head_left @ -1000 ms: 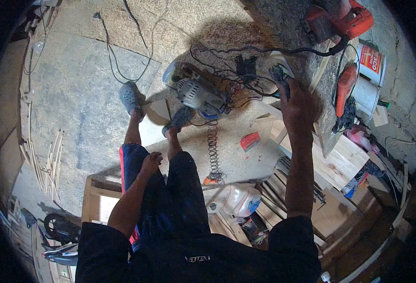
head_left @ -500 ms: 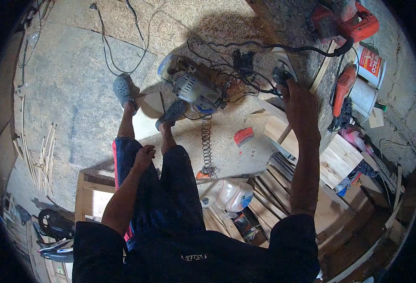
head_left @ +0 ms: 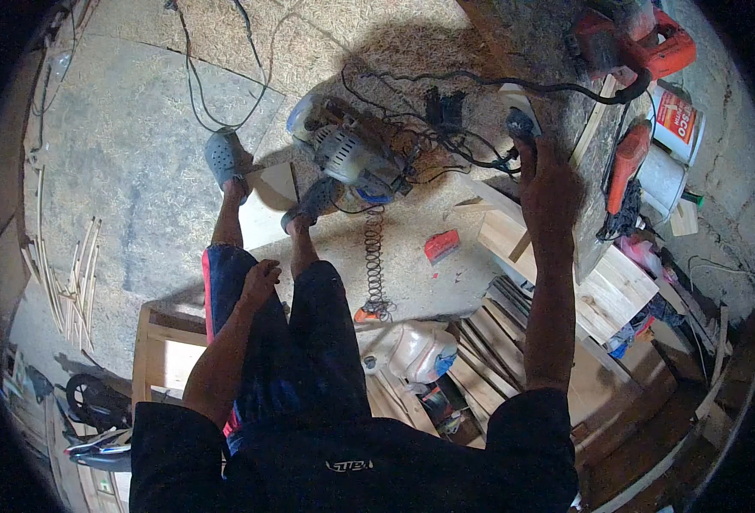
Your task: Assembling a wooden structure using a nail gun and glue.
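Observation:
My right hand (head_left: 553, 192) reaches to the workbench edge at the right, fingers bent down against a small black rounded object (head_left: 521, 124). Its kind cannot be made out, and the back of the hand hides much of the grip. Black cables (head_left: 480, 154) run up close beside these fingers. My left hand (head_left: 262, 280) hovers over my left thigh with its fingers curled in, holding nothing that I can see. On the floor ahead, beside my right shoe, lies a dusty grey power saw (head_left: 356, 158) with blue parts.
An orange power tool (head_left: 625, 167) and a larger red tool (head_left: 651, 47) lie on the workbench (head_left: 578, 111). White buckets (head_left: 677, 124) stand beyond it. A coiled hose (head_left: 376, 256), a red packet (head_left: 442, 247), wood boards (head_left: 488, 350) and thin strips (head_left: 78, 282) lie on the floor.
My right hand has shifted slightly, and its back is blurred by motion. The black object has moved a little to the right. My left hand stays nearly still.

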`<move>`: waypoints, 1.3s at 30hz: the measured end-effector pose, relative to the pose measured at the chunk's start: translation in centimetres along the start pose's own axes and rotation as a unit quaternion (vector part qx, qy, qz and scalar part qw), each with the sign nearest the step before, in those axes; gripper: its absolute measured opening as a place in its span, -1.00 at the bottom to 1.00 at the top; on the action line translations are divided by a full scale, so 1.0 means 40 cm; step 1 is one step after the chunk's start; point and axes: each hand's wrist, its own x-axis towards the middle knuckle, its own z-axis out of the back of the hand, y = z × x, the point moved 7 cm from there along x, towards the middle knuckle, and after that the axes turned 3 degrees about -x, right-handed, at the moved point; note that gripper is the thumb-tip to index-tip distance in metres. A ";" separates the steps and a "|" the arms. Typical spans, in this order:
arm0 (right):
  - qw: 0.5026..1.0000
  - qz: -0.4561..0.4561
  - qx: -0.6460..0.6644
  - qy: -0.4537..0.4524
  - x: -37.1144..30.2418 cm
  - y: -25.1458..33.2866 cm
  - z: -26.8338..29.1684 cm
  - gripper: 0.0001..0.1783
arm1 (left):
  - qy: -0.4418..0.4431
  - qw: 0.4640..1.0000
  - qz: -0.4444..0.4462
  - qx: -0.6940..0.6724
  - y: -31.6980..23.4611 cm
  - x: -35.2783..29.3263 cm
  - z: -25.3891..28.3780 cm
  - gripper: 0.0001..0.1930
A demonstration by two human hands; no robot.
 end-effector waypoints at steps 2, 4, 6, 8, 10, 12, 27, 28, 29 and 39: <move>1.000 -0.027 -0.004 -0.002 -0.007 -0.002 0.000 -0.66 | -0.001 1.000 -0.006 -0.008 0.004 0.001 -0.001 -0.64; 0.999 -0.040 -0.012 -0.026 -0.012 -0.005 0.008 -0.64 | -0.005 1.000 -0.007 0.022 0.010 0.003 0.001 -0.63; 0.997 -0.056 -0.024 -0.049 -0.016 -0.013 0.015 -0.62 | 0.000 1.000 -0.006 0.011 0.016 0.006 0.001 -0.63; 0.993 -0.024 -0.062 -0.097 -0.016 -0.006 0.030 -0.60 | 0.004 1.000 -0.008 -0.003 0.018 0.009 0.001 -0.62; 0.995 -0.014 -0.058 -0.082 -0.009 -0.005 0.021 -0.63 | 0.006 1.000 0.003 -0.008 0.022 0.010 0.001 -0.61; 0.996 -0.005 -0.050 -0.077 -0.001 0.000 0.018 -0.65 | -0.003 1.000 -0.009 -0.011 0.016 0.010 0.003 -0.62; 0.991 -0.046 -0.102 -0.073 0.005 -0.005 0.033 -0.59 | -0.017 0.996 -0.025 -0.083 0.000 0.012 0.002 -0.64; 0.990 -0.070 -0.087 -0.088 0.001 -0.014 0.035 -0.61 | -0.019 0.997 -0.024 -0.078 0.002 0.014 0.001 -0.64; 0.986 -0.089 -0.080 -0.114 -0.004 -0.021 0.041 -0.62 | -0.010 0.997 -0.033 -0.074 0.001 0.015 -0.004 -0.64; 0.924 -0.218 0.218 -0.227 -0.064 -0.159 0.116 -0.65 | 0.010 0.999 -0.031 -0.018 0.001 -0.008 0.016 -0.65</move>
